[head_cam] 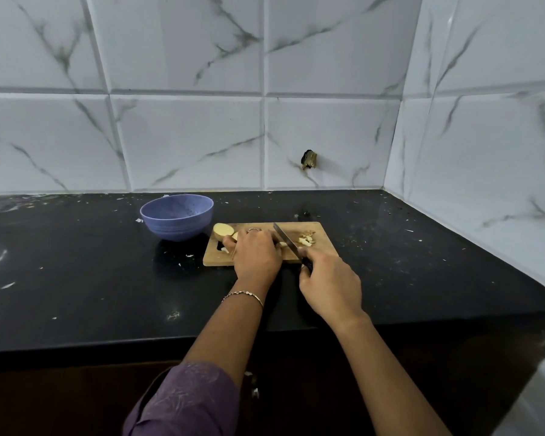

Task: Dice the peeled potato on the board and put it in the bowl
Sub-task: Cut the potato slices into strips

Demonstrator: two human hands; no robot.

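Your work surface is a glossy black stone counter [76, 278] that runs back to the white tiled wall [186, 136] and into the right-hand corner. Directly on it you have a round lavender-blue bowl [177, 229], upright near the back, and just beside it on the right a rectangular pale wooden cutting board [326, 248]. Small white scraps [7, 285] lie scattered across the counter around both.

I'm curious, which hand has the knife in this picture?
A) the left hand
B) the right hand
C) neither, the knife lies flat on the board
B: the right hand grips the dark handle of the knife, blade down on the board, while the left hand steadies the potato.
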